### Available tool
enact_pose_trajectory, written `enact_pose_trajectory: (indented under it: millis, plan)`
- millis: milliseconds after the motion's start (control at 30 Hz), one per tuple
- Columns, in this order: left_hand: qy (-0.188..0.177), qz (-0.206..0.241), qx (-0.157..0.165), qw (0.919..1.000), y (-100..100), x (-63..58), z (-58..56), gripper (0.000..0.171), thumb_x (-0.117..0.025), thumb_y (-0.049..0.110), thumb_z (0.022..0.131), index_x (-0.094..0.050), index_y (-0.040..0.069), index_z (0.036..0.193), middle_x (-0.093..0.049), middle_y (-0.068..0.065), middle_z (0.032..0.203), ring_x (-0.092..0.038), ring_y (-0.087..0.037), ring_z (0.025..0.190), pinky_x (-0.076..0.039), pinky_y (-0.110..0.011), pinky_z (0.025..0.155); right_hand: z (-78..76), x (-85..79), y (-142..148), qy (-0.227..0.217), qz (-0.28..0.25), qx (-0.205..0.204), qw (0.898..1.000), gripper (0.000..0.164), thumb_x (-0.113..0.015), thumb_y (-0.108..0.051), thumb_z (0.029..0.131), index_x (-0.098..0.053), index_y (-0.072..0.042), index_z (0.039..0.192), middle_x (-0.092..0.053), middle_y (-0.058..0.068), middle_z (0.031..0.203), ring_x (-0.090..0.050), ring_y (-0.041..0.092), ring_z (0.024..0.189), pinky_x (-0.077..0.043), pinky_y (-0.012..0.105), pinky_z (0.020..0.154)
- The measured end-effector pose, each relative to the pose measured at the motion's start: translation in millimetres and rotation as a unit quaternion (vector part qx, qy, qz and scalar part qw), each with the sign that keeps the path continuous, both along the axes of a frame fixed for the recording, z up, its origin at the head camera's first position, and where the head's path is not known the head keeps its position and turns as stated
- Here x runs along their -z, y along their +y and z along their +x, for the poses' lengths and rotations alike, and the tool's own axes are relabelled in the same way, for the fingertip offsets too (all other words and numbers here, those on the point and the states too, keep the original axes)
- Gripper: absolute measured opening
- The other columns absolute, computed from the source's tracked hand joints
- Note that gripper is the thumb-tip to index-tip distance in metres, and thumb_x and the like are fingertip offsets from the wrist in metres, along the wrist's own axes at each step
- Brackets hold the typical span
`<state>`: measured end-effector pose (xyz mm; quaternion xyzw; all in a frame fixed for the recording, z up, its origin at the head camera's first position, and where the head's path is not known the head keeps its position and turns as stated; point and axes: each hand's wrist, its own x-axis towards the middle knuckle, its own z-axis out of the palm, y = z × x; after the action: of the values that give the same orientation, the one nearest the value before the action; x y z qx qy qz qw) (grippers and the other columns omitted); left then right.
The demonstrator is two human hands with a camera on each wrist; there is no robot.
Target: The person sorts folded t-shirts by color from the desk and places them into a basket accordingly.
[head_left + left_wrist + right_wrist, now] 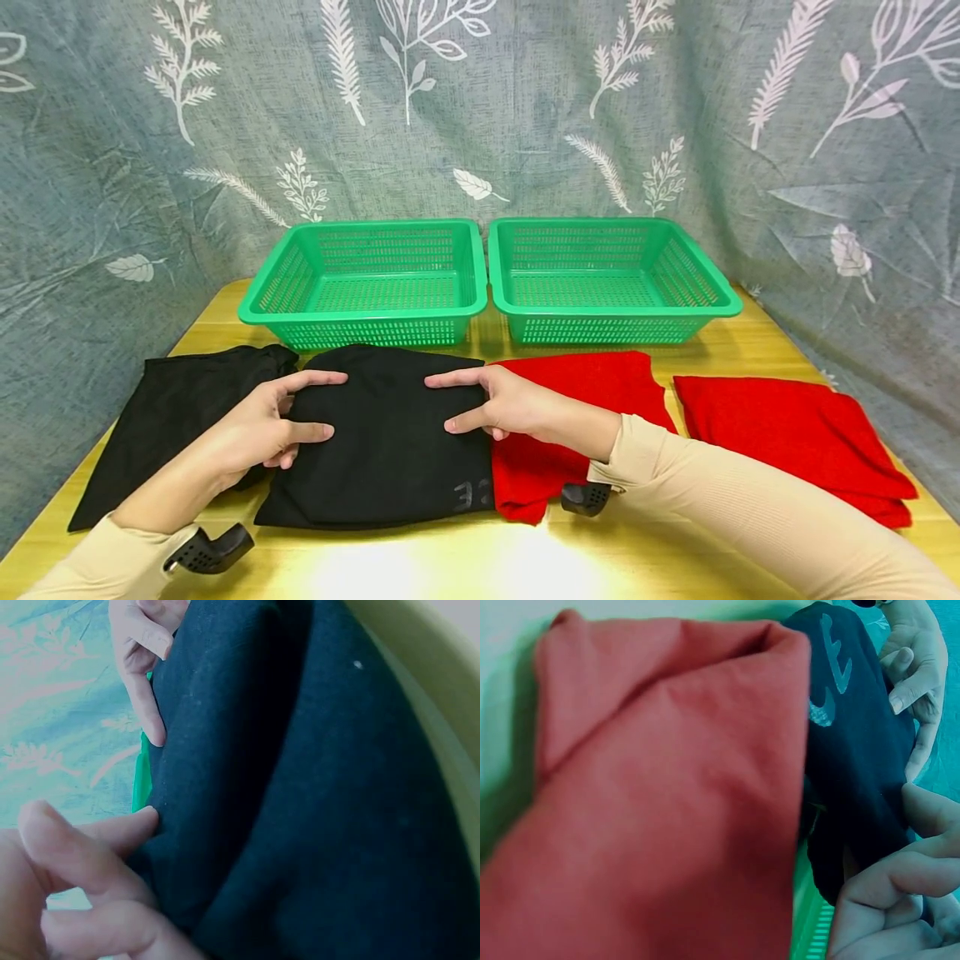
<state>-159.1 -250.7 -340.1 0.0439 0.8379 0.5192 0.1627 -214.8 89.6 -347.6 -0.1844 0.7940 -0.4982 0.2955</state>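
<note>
A folded black garment (397, 442) with pale print near its front corner lies between my two hands. My left hand (258, 429) grips its left side, thumb and straight index finger on top, the other fingers curled at the edge. On the opposite side my right hand (510, 404) holds it likewise, its lower fingers tucked at the edge in the right wrist view. The garment's right side overlaps a folded red garment (667, 787), which lies below my right wrist. Another black garment (180, 408) lies under and beyond my left forearm.
Two green plastic baskets, a left one (360, 317) and a right one (622, 312), stand side by side at the back of the wooden table (300, 567). A second red garment (787, 425) lies at the far right. A patterned grey curtain (480, 125) hangs behind.
</note>
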Motion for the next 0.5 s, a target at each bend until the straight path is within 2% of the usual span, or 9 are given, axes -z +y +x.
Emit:
enact_pose_trajectory:
  millis: [33,167,233,300,400,467,500]
  plan:
    - [0.003,-0.001,-0.001,1.0000,-0.5,-1.1,0.1,0.077,-0.082,0.012,0.093,-0.048,0.020,0.161,-0.051,-0.012,0.089,-0.051,-0.016,0.047,-0.034,-0.025,0.046,-0.1,-1.4,0.3,0.002,-0.001,0.000,1.000,0.062,-0.085,-0.017,0.093,-0.066,-0.038,0.147,-0.035,-0.006,0.054,-0.034,0.015,0.049,-0.033,0.024,0.054]
    - [0.011,0.002,-0.004,0.9999,-2.1,-5.8,0.4,0.077,-0.082,0.012,0.093,-0.049,0.022,0.161,-0.048,-0.011,0.087,-0.049,-0.017,0.047,-0.034,-0.025,0.046,-0.3,-7.1,0.9,-0.001,-0.018,-0.002,1.000,0.062,-0.085,-0.016,0.093,-0.065,-0.037,0.149,-0.060,-0.008,0.065,-0.034,0.015,0.049,-0.033,0.024,0.053]
    - [0.015,0.007,-0.003,0.9999,-2.9,-8.8,0.8,0.077,-0.082,0.011,0.094,-0.049,0.022,0.162,-0.048,-0.010,0.086,-0.048,-0.017,0.046,-0.034,-0.025,0.046,-0.7,-10.0,1.5,-0.006,-0.026,-0.002,1.000,0.062,-0.085,-0.016,0.094,-0.065,-0.036,0.149,-0.061,-0.009,0.066,-0.033,0.015,0.049,-0.032,0.024,0.053]
    - [0.021,0.010,-0.001,0.9997,-3.9,-12.6,1.3,0.077,-0.082,0.011,0.094,-0.048,0.022,0.162,-0.048,-0.009,0.082,-0.047,-0.017,0.046,-0.034,-0.025,0.046,-1.2,-13.3,1.7,-0.009,-0.037,-0.006,0.999,0.063,-0.084,-0.015,0.094,-0.064,-0.034,0.150,-0.067,-0.009,0.073,-0.033,0.015,0.048,-0.032,0.025,0.053]
    - [0.034,0.011,0.000,0.9993,-5.9,-19.2,2.0,0.077,-0.082,0.011,0.094,-0.048,0.023,0.162,-0.046,-0.008,0.077,-0.047,-0.017,0.045,-0.034,-0.025,0.046,-2.0,-19.1,2.7,-0.004,-0.043,-0.009,0.999,0.063,-0.084,-0.015,0.094,-0.064,-0.035,0.150,-0.050,-0.008,0.057,-0.032,0.016,0.047,-0.031,0.026,0.053]
    - [0.046,0.013,0.000,0.9989,-7.5,-24.2,2.4,0.077,-0.083,0.012,0.093,-0.049,0.023,0.162,-0.046,-0.009,0.078,-0.047,-0.018,0.046,-0.035,-0.027,0.045,-2.0,-24.2,3.5,0.003,-0.050,-0.013,0.999,0.064,-0.083,-0.014,0.095,-0.063,-0.035,0.151,-0.048,-0.007,0.055,-0.032,0.017,0.047,-0.030,0.027,0.054]
    - [0.050,0.013,0.000,0.9987,-8.3,-26.7,2.5,0.077,-0.083,0.012,0.093,-0.049,0.024,0.162,-0.046,-0.009,0.081,-0.048,-0.018,0.046,-0.036,-0.027,0.046,-2.2,-26.6,4.1,0.007,-0.050,-0.013,0.999,0.064,-0.084,-0.014,0.094,-0.063,-0.036,0.151,-0.040,-0.005,0.052,-0.031,0.017,0.047,-0.030,0.027,0.054]
